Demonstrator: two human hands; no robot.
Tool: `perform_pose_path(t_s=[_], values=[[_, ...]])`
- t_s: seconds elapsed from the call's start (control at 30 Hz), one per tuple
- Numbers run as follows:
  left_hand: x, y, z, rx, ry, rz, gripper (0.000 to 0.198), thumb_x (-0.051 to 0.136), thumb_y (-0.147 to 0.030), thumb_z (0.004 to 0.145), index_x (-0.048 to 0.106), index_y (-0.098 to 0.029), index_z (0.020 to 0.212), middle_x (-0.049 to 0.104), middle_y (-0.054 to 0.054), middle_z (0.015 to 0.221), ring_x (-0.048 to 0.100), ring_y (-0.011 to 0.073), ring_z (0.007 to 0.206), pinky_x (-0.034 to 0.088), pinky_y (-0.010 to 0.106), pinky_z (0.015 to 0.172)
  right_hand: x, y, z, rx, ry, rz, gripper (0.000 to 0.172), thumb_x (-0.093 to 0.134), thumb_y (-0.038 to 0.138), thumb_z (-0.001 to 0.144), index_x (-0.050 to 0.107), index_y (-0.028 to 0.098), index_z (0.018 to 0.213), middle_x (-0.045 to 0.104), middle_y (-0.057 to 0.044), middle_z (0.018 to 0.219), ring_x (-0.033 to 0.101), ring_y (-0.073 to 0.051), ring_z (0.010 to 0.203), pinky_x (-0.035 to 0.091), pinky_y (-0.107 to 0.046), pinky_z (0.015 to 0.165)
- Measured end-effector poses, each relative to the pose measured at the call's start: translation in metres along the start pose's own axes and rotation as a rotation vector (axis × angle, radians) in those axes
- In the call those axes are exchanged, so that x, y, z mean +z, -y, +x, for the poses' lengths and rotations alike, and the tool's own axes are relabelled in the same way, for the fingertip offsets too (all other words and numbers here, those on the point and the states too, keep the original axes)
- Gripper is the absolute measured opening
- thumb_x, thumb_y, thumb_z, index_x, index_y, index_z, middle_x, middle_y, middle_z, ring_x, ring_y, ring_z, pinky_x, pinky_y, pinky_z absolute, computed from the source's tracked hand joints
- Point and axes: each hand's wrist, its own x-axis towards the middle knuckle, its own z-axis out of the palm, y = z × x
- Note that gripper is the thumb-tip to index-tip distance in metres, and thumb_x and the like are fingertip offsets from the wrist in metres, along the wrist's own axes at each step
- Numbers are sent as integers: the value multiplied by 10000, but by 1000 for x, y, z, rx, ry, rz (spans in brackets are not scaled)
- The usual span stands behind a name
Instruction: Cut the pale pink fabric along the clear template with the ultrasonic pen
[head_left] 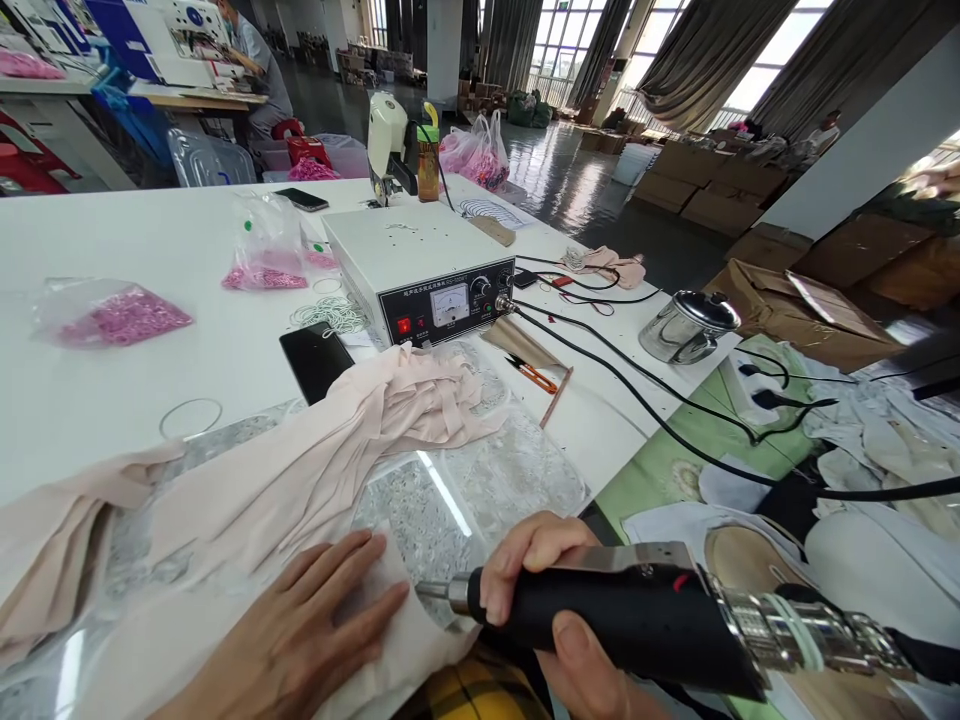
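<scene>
Head view: left hand (pixel 300 635) lies open and flat, pinning the pink fabric (pixel 270 500) for the black tool (pixel 637 612) clenched in the right hand (pixel 541 585).

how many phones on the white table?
2. Far phone lies near the table's back edge, left of the upright white machine. Near phone lies left of the control box, at the pale fabric's edge. Fabric may hide more.
</scene>
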Motion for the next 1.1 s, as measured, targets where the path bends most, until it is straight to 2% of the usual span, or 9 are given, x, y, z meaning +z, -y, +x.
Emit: perform_pose_path(t_s=[0.1, 0.33, 0.47, 0.63, 0.83, 0.9, 1.0, 1.07, 1.1], values=[[2, -3, 1, -37, -25, -41, 402, 333, -256, 1107, 546, -401, 1415, 500, 65, 1481, 450, 236, 1379, 400, 376, 1069, 2, -4, 0, -57, 2, 12, 176, 576, 450, 924, 589, 300, 1016, 589, -5, 854, 620, -149, 587, 517, -323, 538], [10, -6, 4, -94, -204, -126, 362, 341, -365, 1108, 642, -398, 1307, 583, 21, 1400, 518, 205, 1318, 372, 337, 1072, 5, -10, 2, -91, -6, -7, 167, 585, 435, 918, 590, 297, 1011, 604, -10, 835, 619, -158, 550, 515, -323, 507], [11, -7, 2, -87, -194, -126, 375, 323, -353, 1113, 636, -395, 1315, 560, 29, 1426, 514, 223, 1322, 388, 359, 1057, 6, -13, 2, -135, 14, -74, 143, 553, 415, 942, 567, 279, 981, 625, -22, 783, 594, -165, 555, 525, -322, 506], [2, -1, 2, -18, -70, -42, 381, 322, -303, 1118, 588, -368, 1382, 537, 56, 1449, 502, 244, 1332, 406, 374, 1038, 6, -17, 3, -176, 58, -98, 135, 562, 403, 938, 556, 280, 992, 625, -18, 798, 598, -157, 571, 531, -312, 517], [-5, 3, 3, 3, -75, -38, 375, 336, -270, 1117, 603, -358, 1366, 553, 44, 1452, 535, 222, 1312, 395, 371, 1063, -8, 2, -7, -39, -24, 63, 197, 580, 451, 911, 597, 281, 1010, 582, -12, 870, 621, -146, 622, 538, -327, 595], [-8, -1, 3, 3, -95, -71, 381, 345, -226, 1109, 598, -319, 1378, 548, 45, 1468, 512, 219, 1346, 358, 377, 1116, -18, 4, -13, -36, -18, 90, 208, 590, 454, 906, 605, 283, 1024, 592, -15, 869, 620, -142, 600, 541, -314, 562], [-14, -10, 3, 49, -128, -103, 393, 339, -169, 1094, 604, -240, 1375, 599, 40, 1425, 513, 205, 1353, 323, 367, 1176, -31, -4, -20, -75, 108, 164, 234, 630, 453, 899, 613, 296, 1071, 630, -25, 895, 631, -133, 533, 554, -298, 490], [-18, -13, 5, 131, -93, -87, 385, 357, -148, 1081, 610, -192, 1368, 617, 59, 1404, 515, 200, 1356, 363, 335, 1167, -36, -9, -24, -100, 234, 225, 220, 669, 415, 884, 622, 301, 1067, 661, -34, 901, 636, -135, 495, 542, -287, 444], [-20, -14, 5, 170, -66, -68, 378, 371, -152, 1077, 609, -177, 1369, 619, 69, 1401, 513, 201, 1360, 390, 320, 1154, -36, -10, -26, -83, 222, 223, 212, 668, 409, 883, 626, 299, 1060, 668, -41, 910, 648, -141, 513, 541, -288, 455]])
